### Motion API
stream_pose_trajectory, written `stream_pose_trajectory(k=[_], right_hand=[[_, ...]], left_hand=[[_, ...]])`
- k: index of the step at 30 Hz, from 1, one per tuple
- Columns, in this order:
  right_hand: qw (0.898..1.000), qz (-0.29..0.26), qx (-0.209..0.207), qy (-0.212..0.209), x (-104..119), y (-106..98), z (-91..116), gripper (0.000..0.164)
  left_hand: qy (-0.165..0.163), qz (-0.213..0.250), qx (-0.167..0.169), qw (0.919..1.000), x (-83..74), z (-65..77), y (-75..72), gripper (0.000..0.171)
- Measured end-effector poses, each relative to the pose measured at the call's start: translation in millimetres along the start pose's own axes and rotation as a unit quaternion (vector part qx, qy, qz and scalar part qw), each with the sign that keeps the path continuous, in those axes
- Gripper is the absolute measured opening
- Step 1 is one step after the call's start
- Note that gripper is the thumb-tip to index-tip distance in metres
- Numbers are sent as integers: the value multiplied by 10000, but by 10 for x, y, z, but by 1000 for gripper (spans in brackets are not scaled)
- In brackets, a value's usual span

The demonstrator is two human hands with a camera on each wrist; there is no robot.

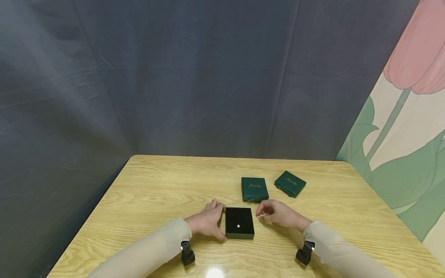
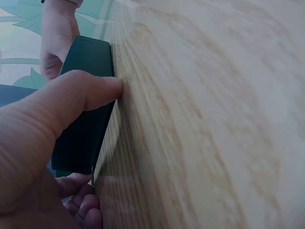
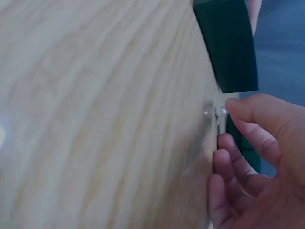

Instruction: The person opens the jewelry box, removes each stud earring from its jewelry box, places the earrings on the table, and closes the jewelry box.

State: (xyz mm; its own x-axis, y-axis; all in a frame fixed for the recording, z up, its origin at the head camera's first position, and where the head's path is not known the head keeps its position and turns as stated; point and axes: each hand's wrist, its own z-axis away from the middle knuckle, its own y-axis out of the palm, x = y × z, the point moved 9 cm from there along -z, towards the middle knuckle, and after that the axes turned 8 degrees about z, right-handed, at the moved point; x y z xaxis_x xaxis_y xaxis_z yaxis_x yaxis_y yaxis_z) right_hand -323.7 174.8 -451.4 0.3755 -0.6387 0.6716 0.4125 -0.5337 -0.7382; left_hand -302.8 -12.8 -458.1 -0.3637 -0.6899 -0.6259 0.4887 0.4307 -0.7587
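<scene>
A jewelry box base (image 1: 240, 236) with a black inner pad lies on the table, one pearl earring (image 1: 238, 226) on the pad. My left hand (image 1: 208, 221) holds the box along its left side, thumb at the near corner and fingers at the far one. In the left wrist view, the thumb (image 2: 102, 88) lies against the dark green wall. Just right of the box, my right hand (image 1: 281, 214) pinches a small pearl piece (image 3: 221, 111), seemingly an earring with a thin metal part, close to the tabletop. The fingers partly hide it.
Behind the open box sits a green piece lettered "Jewelry" (image 1: 255, 188), upright to the table's edges. Another green lettered piece (image 1: 290, 183) lies turned at an angle to its right. A dark curtain (image 1: 208, 85) hangs beyond the wooden table (image 1: 167, 181).
</scene>
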Motion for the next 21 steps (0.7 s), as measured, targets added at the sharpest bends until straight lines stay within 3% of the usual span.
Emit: stream_pose_trajectory(k=[12,21], right_hand=[[9991,45,-306,-282,203,-257,54,17],[9947,-523,-614,-634,475,-349,38,25]], left_hand=[[-32,-11,18,10000,3,-1,11,78],[-30,-36,19,10000,-5,-2,4,79]])
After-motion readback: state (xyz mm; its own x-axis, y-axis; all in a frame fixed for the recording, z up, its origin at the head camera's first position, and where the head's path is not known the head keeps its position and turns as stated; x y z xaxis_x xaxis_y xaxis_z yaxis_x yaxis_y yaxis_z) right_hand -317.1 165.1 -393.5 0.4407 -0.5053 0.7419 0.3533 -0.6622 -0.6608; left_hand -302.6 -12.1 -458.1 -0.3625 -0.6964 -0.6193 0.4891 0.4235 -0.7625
